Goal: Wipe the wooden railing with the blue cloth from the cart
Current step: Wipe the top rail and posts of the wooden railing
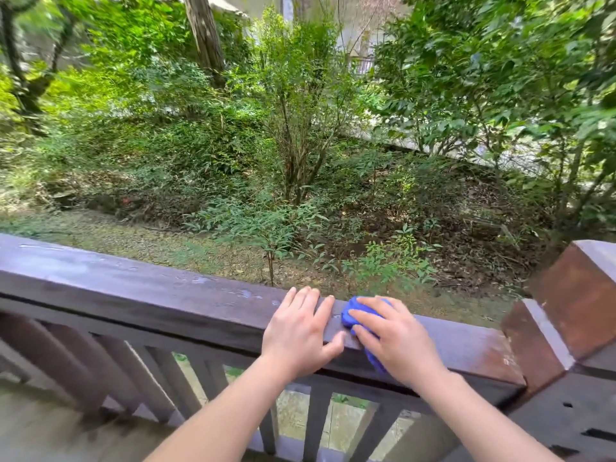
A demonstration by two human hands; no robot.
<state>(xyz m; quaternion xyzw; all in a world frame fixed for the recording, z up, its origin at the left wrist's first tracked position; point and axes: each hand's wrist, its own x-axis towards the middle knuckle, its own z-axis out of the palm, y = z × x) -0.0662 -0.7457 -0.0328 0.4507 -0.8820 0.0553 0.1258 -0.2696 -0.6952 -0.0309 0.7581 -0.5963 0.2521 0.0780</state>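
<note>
right grip [396,341]: fingers spread, pressing bunched blue cloth [350,315] onto wooden railing [166,295] top, 5 o'clock | left grip [300,331]: flat, empty, bracing rail beside | step: wiping | next: likely slide toward 9 o'clock, pressure even

We see both of our forearms bare from the bottom of the view up to the wrists, with no sleeve reaching into the picture. Our left hand [297,335] and right hand [396,341] are ungloved. Our fingers [325,310] carry no rings, our wrists carry no watch or band, and our nails are short and unpainted.
</note>
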